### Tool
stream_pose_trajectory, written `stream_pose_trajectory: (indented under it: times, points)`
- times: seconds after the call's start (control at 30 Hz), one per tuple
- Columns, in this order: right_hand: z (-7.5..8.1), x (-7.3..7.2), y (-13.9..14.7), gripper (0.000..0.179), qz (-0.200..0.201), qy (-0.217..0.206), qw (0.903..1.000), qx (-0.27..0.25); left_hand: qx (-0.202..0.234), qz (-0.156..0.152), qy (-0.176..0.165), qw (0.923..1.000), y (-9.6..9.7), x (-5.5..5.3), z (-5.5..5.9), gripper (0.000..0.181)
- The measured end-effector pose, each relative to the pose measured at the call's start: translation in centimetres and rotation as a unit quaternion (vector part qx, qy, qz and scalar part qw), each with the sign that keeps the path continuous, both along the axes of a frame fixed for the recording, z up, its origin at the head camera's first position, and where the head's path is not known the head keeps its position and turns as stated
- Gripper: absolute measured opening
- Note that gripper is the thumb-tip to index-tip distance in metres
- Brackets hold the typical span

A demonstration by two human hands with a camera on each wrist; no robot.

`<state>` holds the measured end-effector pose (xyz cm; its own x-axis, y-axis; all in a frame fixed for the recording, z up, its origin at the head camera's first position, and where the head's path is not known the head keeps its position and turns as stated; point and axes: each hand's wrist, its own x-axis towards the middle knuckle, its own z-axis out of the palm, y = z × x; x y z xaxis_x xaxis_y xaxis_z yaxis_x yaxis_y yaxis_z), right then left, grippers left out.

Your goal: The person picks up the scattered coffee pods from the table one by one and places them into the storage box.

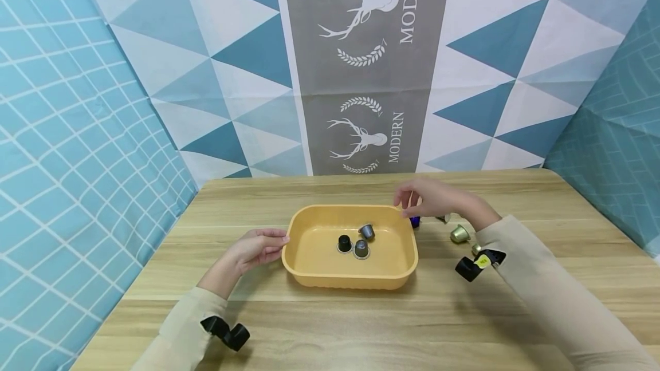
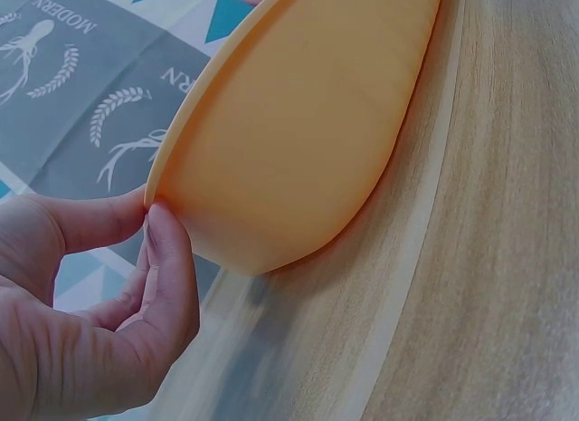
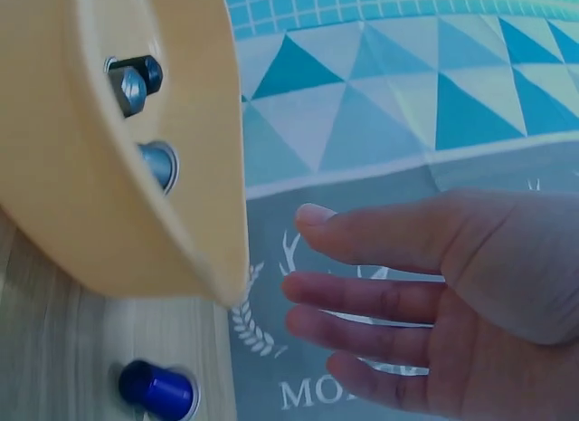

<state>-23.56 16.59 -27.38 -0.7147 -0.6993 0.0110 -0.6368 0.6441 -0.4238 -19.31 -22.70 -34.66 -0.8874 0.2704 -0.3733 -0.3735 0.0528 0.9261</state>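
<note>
A yellow plastic basin [image 1: 350, 281] stands on the wooden table with three coffee capsules inside: a black capsule [image 1: 344, 243], a grey capsule [image 1: 361, 248] and a tipped blue-grey capsule [image 1: 366, 231]. My left hand [image 1: 258, 249] pinches the basin's left rim between thumb and fingers, which the left wrist view shows closely. By the back right corner is my right hand [image 1: 433, 197], its fingers apart and holding nothing; in the right wrist view a gap separates them from the rim. Below that hand, outside the basin, lies a dark blue capsule [image 3: 156, 390].
Right of the basin, a green-gold capsule [image 1: 460, 234] lies on the table, with a smaller-looking gold capsule [image 1: 476, 249] partly hidden by the right wrist camera [image 1: 480, 263]. Another capsule [image 1: 444, 218] peeks out under the right hand. Patterned cloth [image 1: 361, 73] hangs behind the table.
</note>
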Motion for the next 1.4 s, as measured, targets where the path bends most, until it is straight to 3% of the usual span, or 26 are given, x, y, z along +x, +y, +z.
stream_pose_trajectory:
  times: [0.2,0.43,0.7,1.0,1.4]
  points:
    - [-0.8,-0.2,1.2,0.015,-0.019,0.021,0.9995,-0.016,-0.003,0.000,0.002,1.0000,0.0,0.0,0.0,0.039]
    - [-2.1,-0.2,2.0,0.013,-0.050,0.053,0.9973,-0.001,-0.006,0.000,0.003,1.0000,0.0,0.1,0.0,0.038]
    - [-3.8,-0.5,2.3,0.015,-0.048,0.098,0.9940,0.009,-0.006,-0.001,0.005,1.0000,0.0,0.0,-0.1,0.046]
    - [-5.2,-1.1,2.8,0.016,-0.040,0.105,0.9936,0.013,-0.008,-0.005,0.007,0.9999,0.0,0.1,-0.1,0.048]
    - [-6.5,-1.8,2.9,0.018,-0.041,0.077,0.9960,0.016,0.005,-0.011,0.011,0.9999,0.2,0.3,0.1,0.045]
